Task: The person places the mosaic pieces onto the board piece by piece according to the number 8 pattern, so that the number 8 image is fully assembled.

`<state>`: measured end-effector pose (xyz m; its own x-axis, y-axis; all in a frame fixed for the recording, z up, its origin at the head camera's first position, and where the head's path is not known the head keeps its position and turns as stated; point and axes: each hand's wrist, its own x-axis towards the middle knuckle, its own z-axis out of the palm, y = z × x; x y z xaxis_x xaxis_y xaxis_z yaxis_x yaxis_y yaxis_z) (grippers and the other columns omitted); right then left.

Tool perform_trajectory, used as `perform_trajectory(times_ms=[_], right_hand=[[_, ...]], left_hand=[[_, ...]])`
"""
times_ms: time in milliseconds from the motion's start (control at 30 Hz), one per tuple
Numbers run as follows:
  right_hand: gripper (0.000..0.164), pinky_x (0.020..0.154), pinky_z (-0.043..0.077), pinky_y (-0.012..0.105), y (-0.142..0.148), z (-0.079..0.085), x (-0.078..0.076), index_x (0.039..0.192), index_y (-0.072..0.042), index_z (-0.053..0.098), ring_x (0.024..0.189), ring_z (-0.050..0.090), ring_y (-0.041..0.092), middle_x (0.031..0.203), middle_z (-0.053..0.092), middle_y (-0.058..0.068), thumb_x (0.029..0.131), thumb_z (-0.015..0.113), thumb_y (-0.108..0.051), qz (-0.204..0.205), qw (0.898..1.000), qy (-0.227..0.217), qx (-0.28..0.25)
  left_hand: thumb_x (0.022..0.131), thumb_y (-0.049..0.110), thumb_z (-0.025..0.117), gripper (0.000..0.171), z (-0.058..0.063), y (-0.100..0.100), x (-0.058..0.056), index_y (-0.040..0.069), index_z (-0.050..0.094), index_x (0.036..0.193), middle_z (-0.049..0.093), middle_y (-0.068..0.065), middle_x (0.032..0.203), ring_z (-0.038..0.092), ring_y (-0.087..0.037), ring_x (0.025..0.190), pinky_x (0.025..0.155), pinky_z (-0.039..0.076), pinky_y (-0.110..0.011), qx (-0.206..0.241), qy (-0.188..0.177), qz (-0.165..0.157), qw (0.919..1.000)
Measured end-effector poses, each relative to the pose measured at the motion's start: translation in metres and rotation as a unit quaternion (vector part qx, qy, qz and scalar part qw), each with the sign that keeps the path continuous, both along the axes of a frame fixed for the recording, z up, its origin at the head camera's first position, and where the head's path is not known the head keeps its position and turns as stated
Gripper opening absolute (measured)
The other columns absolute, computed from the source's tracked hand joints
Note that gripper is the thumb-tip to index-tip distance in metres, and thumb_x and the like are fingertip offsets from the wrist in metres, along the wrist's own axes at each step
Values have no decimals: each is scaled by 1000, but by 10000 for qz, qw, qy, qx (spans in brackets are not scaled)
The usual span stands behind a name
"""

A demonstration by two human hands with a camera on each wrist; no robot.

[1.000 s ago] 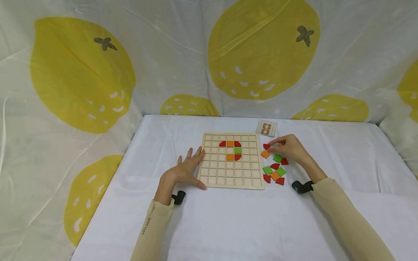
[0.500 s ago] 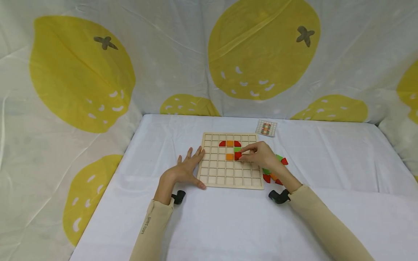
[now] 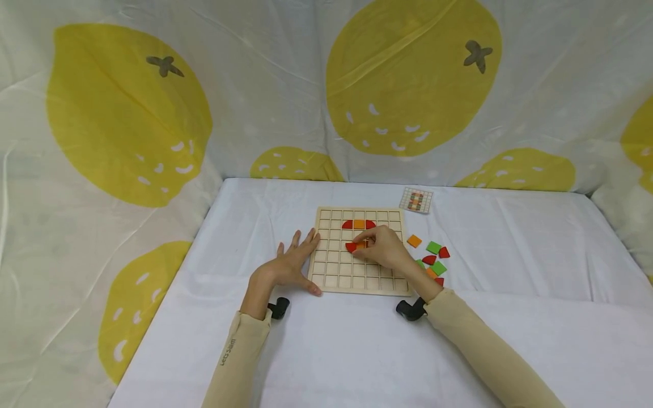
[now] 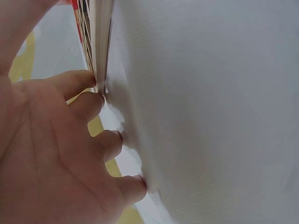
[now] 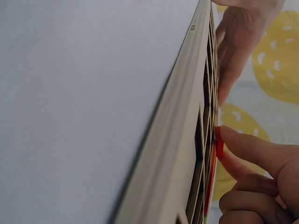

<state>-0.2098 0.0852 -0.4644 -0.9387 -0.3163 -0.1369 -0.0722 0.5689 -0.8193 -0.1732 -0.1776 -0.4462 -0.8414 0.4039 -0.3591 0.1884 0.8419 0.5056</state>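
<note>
A square wooden grid board [image 3: 336,280] lies on the white cloth. In its upper rows sit red quarter-circle tiles [image 3: 348,225] and an orange square tile [image 3: 359,224]. My left hand [image 3: 288,266] rests with spread fingers along the board's left edge; the left wrist view shows its fingertips at the rim. My right hand [image 3: 385,247] is over the board's middle, pinching a red quarter-circle tile [image 5: 219,142] between thumb and index finger. That tile is just left of an orange tile in the third filled row. The hand hides the tiles at the right of the pattern.
Loose red, orange and green tiles [image 3: 434,247] lie to the right of the board. Behind them, a small printed pattern card [image 3: 416,200] lies on the white-covered table [image 3: 336,351]. A lemon-print cloth [image 3: 285,85] hangs at the back and left.
My right hand has carried a red quarter-circle tile from the loose pile leftward across the board, to beside the orange tile. My left hand has stayed at the board's left edge.
</note>
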Motion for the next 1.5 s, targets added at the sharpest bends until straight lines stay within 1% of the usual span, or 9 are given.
perform_trajectory(times_ms=[100,267,433,633,867,1000,1133,1367,1500], right_hand=[[25,51,26,24,0,0,0,108,-12,82,54,36,14,58,39,-2,84,86,-17,-12,10000,-53,-28],[21,52,25,24,0,1,0,105,-14,83,54,35,14,57,37,-3,84,87,-17,-8,10000,-44,28],[24,52,27,23,-3,1,-1,105,-13,82,54,38,13,56,41,-3,82,88,-18,88,10000,16,-4],[25,52,30,23,-4,1,-3,106,-13,82,56,42,13,58,45,-2,82,88,-18,35,10000,-62,14],[28,50,29,21,-4,0,-10,109,-12,82,53,40,11,54,45,-4,83,88,-18,193,9997,129,54],[28,50,29,20,-5,0,-12,109,-13,83,52,40,11,53,46,-4,83,88,-18,206,9996,142,123],[27,51,28,20,-7,1,-13,108,-15,83,53,40,11,55,48,-4,82,89,-20,205,9993,201,246],[25,55,33,23,-9,3,-13,106,-15,84,57,42,12,61,58,0,81,90,-20,162,9990,234,352],[25,56,34,23,-9,4,-12,106,-15,84,59,44,12,73,69,3,82,89,-21,160,9983,311,465]], left_hand=[[68,39,97,136,1,0,0,9,9,167,-5,-9,176,-13,-41,161,125,-6,-73,-11,-11,11,10000],[68,38,97,136,1,-1,1,9,9,167,-5,-8,176,-14,-41,161,125,-6,-73,18,-19,-7,10000],[68,39,97,136,1,-1,2,10,8,167,-6,-6,176,-16,-39,161,125,-7,-72,68,-49,-19,10000],[67,40,97,137,1,-1,1,10,9,167,-5,-7,176,-15,-39,161,125,-6,-72,53,-9,-16,10000],[67,41,97,137,1,0,2,11,8,167,-6,-6,176,-15,-38,161,125,-6,-72,-19,-2,-30,10000],[67,40,97,137,1,0,1,10,8,167,-6,-6,176,-15,-39,161,125,-6,-72,0,-1,-38,10000],[68,40,97,137,2,-1,1,10,8,167,-6,-6,176,-15,-39,161,125,-7,-72,18,-22,-27,10000],[68,41,96,136,2,0,2,11,8,168,-5,-6,176,-15,-38,161,125,-6,-71,9,-8,-34,10000],[68,41,96,136,2,0,2,11,8,167,-5,-6,176,-15,-38,161,125,-6,-71,16,-11,-36,10000]])
